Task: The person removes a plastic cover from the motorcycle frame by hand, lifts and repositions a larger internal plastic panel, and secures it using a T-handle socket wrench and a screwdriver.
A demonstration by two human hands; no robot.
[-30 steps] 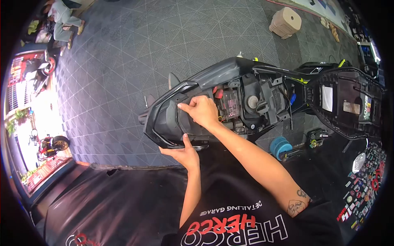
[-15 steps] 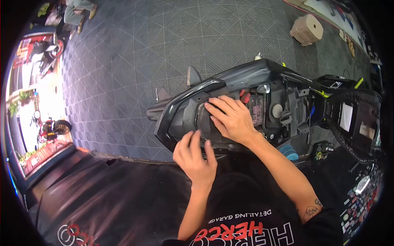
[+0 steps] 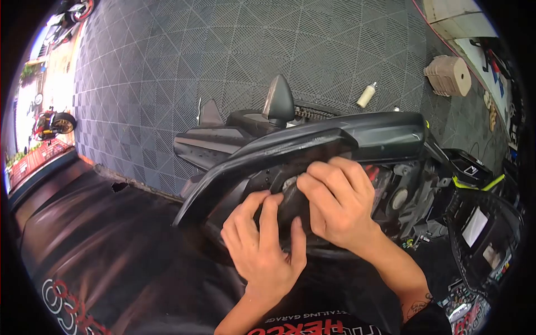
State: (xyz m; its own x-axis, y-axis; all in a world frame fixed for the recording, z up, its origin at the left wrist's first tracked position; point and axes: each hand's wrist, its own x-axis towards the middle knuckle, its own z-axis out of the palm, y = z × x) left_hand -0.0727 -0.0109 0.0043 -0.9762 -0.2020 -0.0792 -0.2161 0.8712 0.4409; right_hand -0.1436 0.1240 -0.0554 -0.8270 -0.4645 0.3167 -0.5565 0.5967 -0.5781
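Note:
A partly stripped motorcycle with a black tail panel (image 3: 385,134) lies in front of me, its inner compartment exposed. My left hand (image 3: 262,245) is over the rear of the compartment, thumb and fingers apart, fingertips at a dark inner part (image 3: 287,209). Just to its right, my right hand (image 3: 340,206) has its fingers curled down at the same dark part; what they pinch is hidden. Beyond the right hand are a red piece (image 3: 372,173) and a round grey cap (image 3: 399,198) inside the frame.
An opened black flap (image 3: 483,240) with a white label is at the right. A cream bottle (image 3: 367,95) and a beige stool (image 3: 449,75) are on the tiled floor (image 3: 184,67). A black sheet (image 3: 111,240) spreads at lower left; a parked motorcycle (image 3: 54,123) is beyond.
My view has shifted closer to the motorcycle's tail. My right hand's fingers, stretched flat before, are now curled. My left hand has come nearer to the right, fingertips over the inner part.

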